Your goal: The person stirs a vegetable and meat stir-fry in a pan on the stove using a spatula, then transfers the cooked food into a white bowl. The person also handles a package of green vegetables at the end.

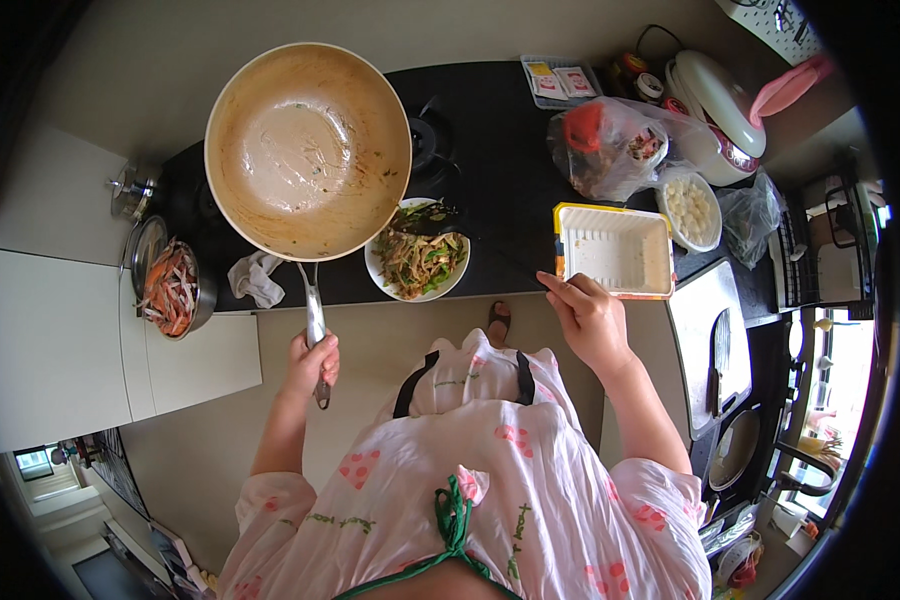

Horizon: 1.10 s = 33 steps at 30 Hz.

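My left hand (314, 363) grips the metal handle of a wok (307, 150) with a beige, oil-smeared inside, held tilted above the cooktop. Below its right edge, a white bowl (458, 280) holds cooked meat strips (412, 259) with green peppers. My right hand (581, 304) is at the counter's front edge, index finger pointing left, other fingers curled. Whether it holds a thin dark utensil against the black counter cannot be told. Just beyond it lies a white plastic tray (622, 251) with a yellow rim, holding only small residue.
Left: a metal pot (208, 289) of crab or shrimp shells, a glass lid (150, 244), a crumpled cloth (256, 279). Right: a bowl of peeled garlic (690, 210), plastic bags (607, 150), an open-lidded rice cooker (720, 112), a metal board (712, 345). A gas burner (424, 142) sits behind the wok.
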Each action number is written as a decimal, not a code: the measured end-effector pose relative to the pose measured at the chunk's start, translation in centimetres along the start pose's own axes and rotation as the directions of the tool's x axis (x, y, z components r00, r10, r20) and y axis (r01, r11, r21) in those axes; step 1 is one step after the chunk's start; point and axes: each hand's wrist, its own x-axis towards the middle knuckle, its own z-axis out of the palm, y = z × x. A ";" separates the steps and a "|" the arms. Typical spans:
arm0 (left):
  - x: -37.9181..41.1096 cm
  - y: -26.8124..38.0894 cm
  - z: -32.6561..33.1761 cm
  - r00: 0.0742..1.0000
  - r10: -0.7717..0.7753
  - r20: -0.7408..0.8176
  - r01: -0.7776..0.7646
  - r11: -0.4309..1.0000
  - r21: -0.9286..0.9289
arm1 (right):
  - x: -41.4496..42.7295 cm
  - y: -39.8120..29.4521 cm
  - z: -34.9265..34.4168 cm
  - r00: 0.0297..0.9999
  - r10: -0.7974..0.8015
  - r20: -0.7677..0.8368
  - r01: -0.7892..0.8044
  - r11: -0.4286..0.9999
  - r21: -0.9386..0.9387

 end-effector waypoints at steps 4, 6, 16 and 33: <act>1.1 1.8 0.0 0.984 0.015 0.178 0.015 0.986 -0.166 | -0.9 1.1 0.0 0.990 0.144 -0.009 -0.130 0.919 0.371; 1.8 2.2 0.1 0.968 0.022 0.251 0.041 0.969 -0.243 | -0.9 1.3 -0.4 0.925 0.327 0.195 -0.370 0.650 0.663; 7.8 2.7 2.5 0.837 0.049 0.545 0.329 0.751 -0.573 | 9.3 -1.7 -1.6 0.859 0.306 0.411 -0.486 0.235 0.842; 15.1 1.9 3.4 0.725 0.071 0.685 0.433 0.727 -0.533 | 15.0 -1.0 0.9 0.853 0.330 0.405 -0.508 0.343 0.790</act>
